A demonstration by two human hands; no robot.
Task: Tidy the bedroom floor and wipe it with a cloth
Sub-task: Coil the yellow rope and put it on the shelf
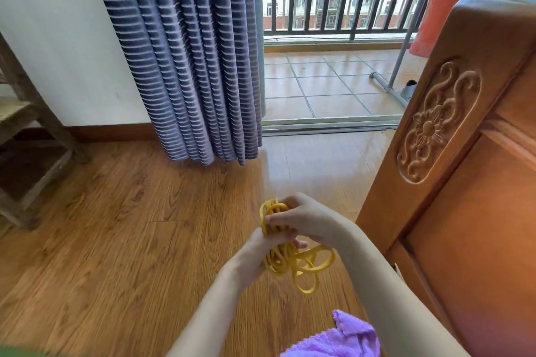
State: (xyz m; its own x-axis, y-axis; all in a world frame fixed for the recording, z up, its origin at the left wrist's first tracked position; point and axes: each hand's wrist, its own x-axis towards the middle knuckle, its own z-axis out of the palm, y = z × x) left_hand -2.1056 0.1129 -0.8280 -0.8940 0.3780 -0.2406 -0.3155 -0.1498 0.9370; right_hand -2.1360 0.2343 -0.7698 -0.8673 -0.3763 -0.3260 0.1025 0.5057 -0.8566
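Observation:
Both of my hands hold a coiled yellow cord (pixel 293 261) above the wooden floor (pixel 139 240). My left hand (pixel 255 252) grips the bundle from the left, its fingers wrapped around the loops. My right hand (pixel 304 217) grips the top of the same bundle from the right. Several loops hang loose below and to the right of my hands. A purple cloth (pixel 342 339) lies at the bottom edge of the view, under my right forearm.
A carved wooden bed end (pixel 464 153) stands close on the right. A striped blue-grey curtain (pixel 185 61) hangs ahead, beside an open doorway to a tiled balcony (pixel 327 84) with railings. A wooden shelf frame (pixel 26 153) stands at the left wall.

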